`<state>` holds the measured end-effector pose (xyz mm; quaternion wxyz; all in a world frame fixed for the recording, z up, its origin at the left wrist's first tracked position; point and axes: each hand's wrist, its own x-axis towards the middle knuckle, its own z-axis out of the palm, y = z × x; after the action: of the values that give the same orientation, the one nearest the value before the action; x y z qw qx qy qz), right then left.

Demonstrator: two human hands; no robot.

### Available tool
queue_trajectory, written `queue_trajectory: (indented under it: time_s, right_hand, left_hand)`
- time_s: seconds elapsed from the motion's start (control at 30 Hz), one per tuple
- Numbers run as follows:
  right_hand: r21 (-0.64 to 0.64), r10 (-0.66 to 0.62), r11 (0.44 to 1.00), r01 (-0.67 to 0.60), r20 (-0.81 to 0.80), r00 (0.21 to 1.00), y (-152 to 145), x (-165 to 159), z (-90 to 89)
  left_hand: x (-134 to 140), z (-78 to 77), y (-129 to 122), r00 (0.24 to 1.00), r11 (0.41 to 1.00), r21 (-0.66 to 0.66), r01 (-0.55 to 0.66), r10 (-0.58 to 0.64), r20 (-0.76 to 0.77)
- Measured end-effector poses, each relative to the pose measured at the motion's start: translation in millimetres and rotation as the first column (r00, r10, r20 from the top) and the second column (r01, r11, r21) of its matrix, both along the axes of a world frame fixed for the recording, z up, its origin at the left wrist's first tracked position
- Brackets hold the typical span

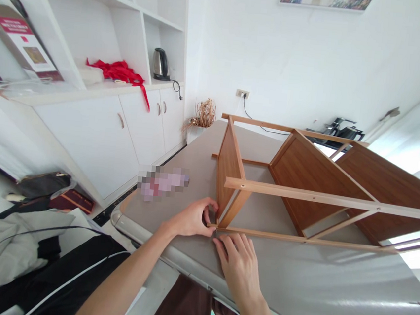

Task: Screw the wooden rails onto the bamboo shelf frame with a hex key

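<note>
A wooden shelf frame [274, 189] lies on its side on the grey table [189, 175], its brown panels standing upright between light wooden rails. My left hand [193, 219] curls its thumb and fingers round the frame's near left corner, at the end of the lowest rail. Just right of it, my right hand [238, 259] rests at the same rail end with thumb and index finger drawn together. Something small and dark seems to sit at the fingertips, too small to name. A blurred-out pinkish packet [163, 182] lies on the table to the left.
White cabinets [94, 126] with open shelves line the left wall, holding a kettle [161, 63] and red cloth [119, 72]. Clothes [11, 247] are heaped at lower left. A black appliance [342, 129] stands beyond the frame. The table's near edge [171, 253] runs below my forearms.
</note>
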<state>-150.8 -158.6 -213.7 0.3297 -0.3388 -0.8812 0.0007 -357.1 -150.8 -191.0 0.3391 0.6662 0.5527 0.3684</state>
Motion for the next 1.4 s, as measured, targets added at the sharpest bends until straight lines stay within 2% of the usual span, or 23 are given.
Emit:
queue_trajectory:
  time_s: [0.2,0.43,0.8,0.9,1.0,1.1,1.17,1.27,1.4]
  right_hand:
    - [-0.003,-0.025,1.000,0.025,-0.009,1.000,-3.3,-5.0,-2.0]
    - [-0.017,-0.079,0.997,0.078,-0.069,0.995,-12.1,-12.8,2.8]
    - [-0.207,-0.198,0.969,0.136,-0.316,0.928,-23.9,-28.2,-3.7]
    - [-0.358,-0.221,0.932,0.055,-0.441,0.870,-28.3,-35.9,-4.7]
    - [-0.492,-0.276,0.870,-0.037,-0.548,0.790,-32.2,-41.4,-4.6]
    - [-0.575,-0.325,0.811,-0.107,-0.595,0.735,-33.7,-41.5,-4.0]
    - [-0.589,-0.312,0.794,-0.150,-0.608,0.730,-32.7,-38.9,-3.8]
    - [-0.537,-0.245,0.831,-0.143,-0.585,0.773,-28.9,-33.7,-5.2]
    - [-0.424,-0.173,0.904,-0.049,-0.469,0.866,-23.6,-27.3,-10.3]
  left_hand:
    - [-1.7,6.8,2.0,1.000,1.000,0.006,0.021,-0.021,0.001]
    - [-2.0,21.6,3.9,0.999,0.997,-0.051,0.050,-0.051,-0.012]
    - [-1.3,30.8,5.5,0.998,0.997,-0.046,0.059,-0.059,0.003]
    - [-0.4,33.8,5.6,0.998,0.996,-0.057,0.068,-0.068,0.001]
    - [0.7,37.1,5.1,0.998,0.995,-0.068,0.069,-0.069,-0.005]
    - [0.9,39.7,4.8,0.997,0.996,-0.062,0.071,-0.072,-0.014]
    - [0.3,40.6,5.6,0.997,0.995,-0.057,0.078,-0.079,-0.018]
    - [-1.3,39.9,7.6,0.996,0.994,-0.064,0.084,-0.085,-0.019]
    - [-3.6,35.7,8.5,0.995,0.990,-0.097,0.098,-0.098,0.004]
